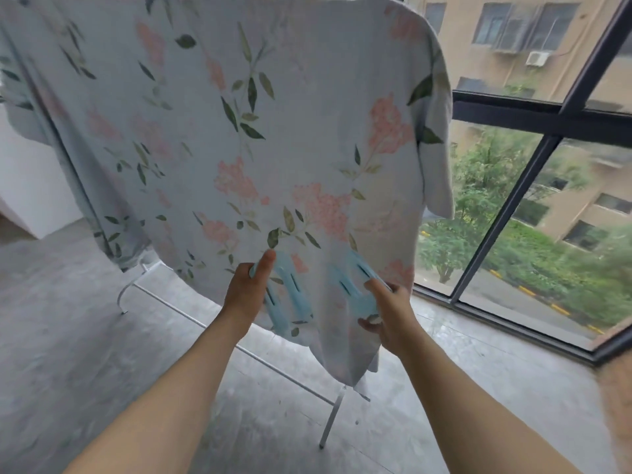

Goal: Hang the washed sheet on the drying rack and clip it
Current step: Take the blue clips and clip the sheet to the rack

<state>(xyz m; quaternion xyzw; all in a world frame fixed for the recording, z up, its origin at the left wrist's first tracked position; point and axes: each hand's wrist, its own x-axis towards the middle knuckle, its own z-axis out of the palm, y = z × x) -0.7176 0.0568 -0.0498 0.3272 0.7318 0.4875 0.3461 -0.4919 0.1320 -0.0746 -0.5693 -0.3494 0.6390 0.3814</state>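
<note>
A pale floral sheet (pixel 239 138) hangs draped over the top bar of the white drying rack (pixel 191 314), covering most of it. Low in front of the sheet I hold two large light-blue plastic clips. My left hand (pixel 248 289) grips the left clip (pixel 289 295), thumb pointing up along its edge. My right hand (pixel 390 313) grips the right clip (pixel 359 289) from below and the side. Both clips lie against the sheet's lower part; whether they bite the fabric is not visible.
The rack's white legs and lower bar (pixel 330 422) stand on the grey concrete floor (pixel 85 336). A dark-framed floor-to-ceiling window (pixel 533 172) runs along the right, close to the rack. A white wall (pixel 24 186) is at the far left.
</note>
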